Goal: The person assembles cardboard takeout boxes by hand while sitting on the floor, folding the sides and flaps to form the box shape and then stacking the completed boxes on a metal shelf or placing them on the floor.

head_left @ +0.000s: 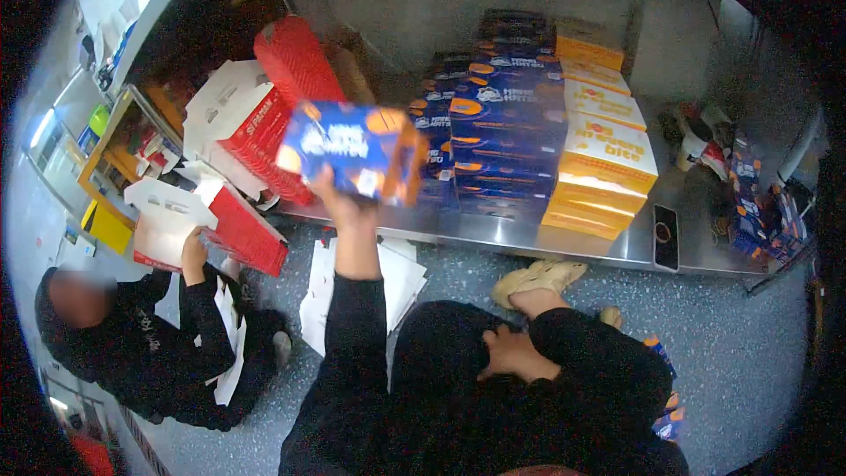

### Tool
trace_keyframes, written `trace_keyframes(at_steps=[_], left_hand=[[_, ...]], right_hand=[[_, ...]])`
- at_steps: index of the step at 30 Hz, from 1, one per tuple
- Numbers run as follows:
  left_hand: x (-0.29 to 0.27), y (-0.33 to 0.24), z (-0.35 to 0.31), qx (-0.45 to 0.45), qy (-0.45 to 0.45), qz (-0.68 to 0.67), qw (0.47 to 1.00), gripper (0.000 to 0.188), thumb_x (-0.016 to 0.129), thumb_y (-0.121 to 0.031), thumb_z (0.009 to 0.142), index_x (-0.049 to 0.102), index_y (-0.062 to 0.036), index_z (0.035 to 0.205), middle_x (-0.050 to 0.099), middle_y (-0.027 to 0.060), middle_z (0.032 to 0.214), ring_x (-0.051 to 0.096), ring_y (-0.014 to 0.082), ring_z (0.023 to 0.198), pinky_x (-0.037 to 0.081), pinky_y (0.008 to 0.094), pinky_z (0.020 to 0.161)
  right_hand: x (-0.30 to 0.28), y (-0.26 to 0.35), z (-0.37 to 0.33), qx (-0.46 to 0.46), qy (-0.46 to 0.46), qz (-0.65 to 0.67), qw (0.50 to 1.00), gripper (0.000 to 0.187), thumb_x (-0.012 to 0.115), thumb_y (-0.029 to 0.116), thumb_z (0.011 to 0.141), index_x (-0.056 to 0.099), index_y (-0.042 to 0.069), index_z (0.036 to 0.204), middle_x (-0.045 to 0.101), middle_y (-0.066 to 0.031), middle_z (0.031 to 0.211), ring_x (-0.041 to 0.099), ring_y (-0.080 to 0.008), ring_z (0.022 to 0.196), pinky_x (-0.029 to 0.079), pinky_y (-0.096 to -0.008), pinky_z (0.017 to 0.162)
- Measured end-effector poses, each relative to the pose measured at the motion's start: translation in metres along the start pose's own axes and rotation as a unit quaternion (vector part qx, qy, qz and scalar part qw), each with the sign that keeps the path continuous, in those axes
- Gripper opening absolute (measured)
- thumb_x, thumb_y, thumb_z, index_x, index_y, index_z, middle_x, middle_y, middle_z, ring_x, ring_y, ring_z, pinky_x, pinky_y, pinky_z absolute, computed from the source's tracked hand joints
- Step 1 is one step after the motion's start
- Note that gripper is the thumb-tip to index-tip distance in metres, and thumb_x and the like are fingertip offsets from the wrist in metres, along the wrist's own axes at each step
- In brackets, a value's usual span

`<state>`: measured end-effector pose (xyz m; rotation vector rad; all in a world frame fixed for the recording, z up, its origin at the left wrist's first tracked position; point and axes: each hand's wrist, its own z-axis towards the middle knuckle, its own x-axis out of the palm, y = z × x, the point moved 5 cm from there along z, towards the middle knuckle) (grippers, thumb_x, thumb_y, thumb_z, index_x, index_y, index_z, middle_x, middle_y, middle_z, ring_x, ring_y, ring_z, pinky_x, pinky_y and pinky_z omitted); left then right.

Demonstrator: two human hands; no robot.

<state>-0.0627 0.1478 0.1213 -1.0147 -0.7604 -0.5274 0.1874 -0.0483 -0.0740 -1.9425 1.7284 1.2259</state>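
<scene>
My left hand (342, 207) reaches up and holds a blue and orange cardboard box (330, 145), gripping its lower edge. The box is blurred by motion and hangs in front of the steel shelf. Just right of it stands a tall stack of blue and orange boxes (504, 137) of similar look. My right hand (518, 354) lies on my dark-trousered leg with its fingers spread, holding nothing.
Yellow and white boxes (608, 150) are stacked beside the blue ones. A phone (666, 238) lies near the shelf's edge (493, 242). Red and white boxes (264, 137) pile up at left, where a co-worker (150, 344) handles a red box (247, 225). White sheets (322, 295) lie on the floor.
</scene>
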Motion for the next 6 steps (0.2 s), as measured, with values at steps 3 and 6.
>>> trace_keyframes(at_steps=[3, 6], left_hand=[[0.025, -0.003, 0.081, 0.082, -0.007, -0.016, 0.997, 0.061, 0.058, -0.033, 0.074, 0.031, -0.0138, 0.125, 0.044, 0.0075, 0.119, 0.045, 0.0258, 0.106, 0.034, 0.0447, 0.094], [0.055, 0.05, 0.147, 0.036, -0.113, -0.015, 0.993, 0.101, 0.063, -0.025, 0.072, -0.019, -0.0194, 0.131, 0.04, 0.0118, 0.123, 0.044, 0.0284, 0.107, 0.04, 0.0484, 0.087]], right_hand=[[-0.023, 0.0, 0.029, -0.152, -0.019, -0.061, 0.986, 0.063, 0.065, 0.053, 0.063, 0.052, 0.006, 0.102, 0.056, -0.0164, 0.099, 0.051, -0.0381, 0.097, 0.037, -0.0461, 0.087], [0.038, -0.043, 0.036, -0.194, -0.031, -0.051, 0.979, 0.062, 0.064, 0.055, 0.063, 0.054, 0.005, 0.098, 0.056, -0.0166, 0.095, 0.051, -0.0363, 0.097, 0.038, -0.0448, 0.086]])
